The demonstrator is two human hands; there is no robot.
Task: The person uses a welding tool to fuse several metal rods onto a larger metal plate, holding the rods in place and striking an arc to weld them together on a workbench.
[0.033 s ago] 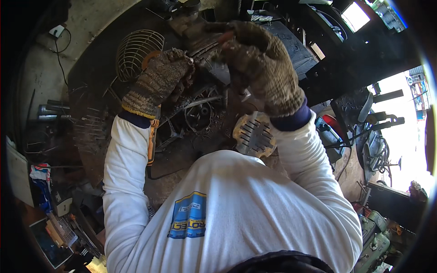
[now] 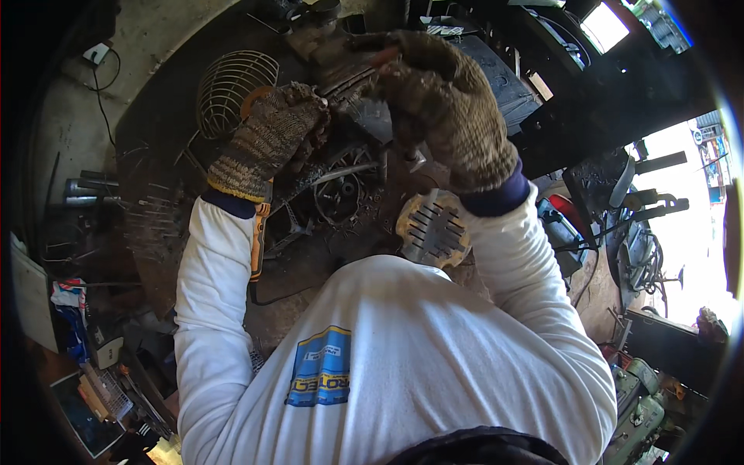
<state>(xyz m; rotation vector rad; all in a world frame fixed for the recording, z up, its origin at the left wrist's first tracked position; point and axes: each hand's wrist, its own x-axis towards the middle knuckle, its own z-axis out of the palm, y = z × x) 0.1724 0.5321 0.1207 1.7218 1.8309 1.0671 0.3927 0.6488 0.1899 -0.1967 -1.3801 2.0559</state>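
Observation:
My left hand (image 2: 267, 139), in a dirty knitted work glove, is closed above the dark workbench. A small pale tip shows at its fingers, but what they grip is hidden. An orange disc (image 2: 254, 101) shows partly behind that hand. My right hand (image 2: 457, 116), gloved alike, is raised to the right with curled fingers; a reddish fingertip shows bare. Whatever those fingers pinch is blurred. Between and below the hands lies a dark metal machine casing (image 2: 341, 190) with a round opening. A yellow-and-black tool (image 2: 260, 240) lies by my left wrist.
A domed wire guard (image 2: 236, 89) stands at the far left of the bench. A yellowish slotted round stool top (image 2: 434, 230) is close to my body. Metal pipes (image 2: 91, 188) lie left, cables and clamps (image 2: 643, 205) right. A green machine (image 2: 639, 415) stands at lower right.
My right hand has shifted slightly up and away from me. My left hand has barely moved.

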